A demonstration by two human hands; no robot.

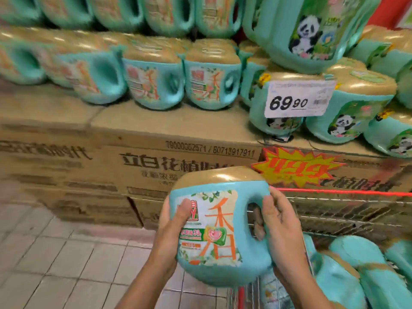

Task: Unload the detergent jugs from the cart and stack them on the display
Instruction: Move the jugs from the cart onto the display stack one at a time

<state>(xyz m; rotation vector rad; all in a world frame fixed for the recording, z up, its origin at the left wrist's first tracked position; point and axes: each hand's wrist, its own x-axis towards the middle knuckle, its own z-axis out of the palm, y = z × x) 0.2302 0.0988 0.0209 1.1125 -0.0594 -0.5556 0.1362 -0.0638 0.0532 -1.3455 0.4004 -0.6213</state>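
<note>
Head view puts the jug (219, 228) low in the middle of the frame, upright, gold cap on top and label facing us. Our left hand (171, 233) cups its left side, thumb pressed across the label, fingers hidden behind. Our right hand (278, 228) is wrapped round the handle on the jug's right edge, fingers curled through the opening. The jug hangs in the air over the tiled floor (55, 253), just left of the cart (334, 210), whose wire wall and red rim cross the lower right. More cart jugs (356, 275) lie on their sides inside it.

Ahead, the cardboard boxes (66, 166) form the display's base, their front edge running across the middle of the frame. A row of shelf jugs (156, 85) stands on them toward the back, with another tier above. Between that row and the front edge we see a bare strip of box top, widest at centre. At right, panda jugs (343, 117) crowd close to the edge, a price tag (298, 98) hangs in front of them, and a starburst sign (294, 167) sits on the box face below.
</note>
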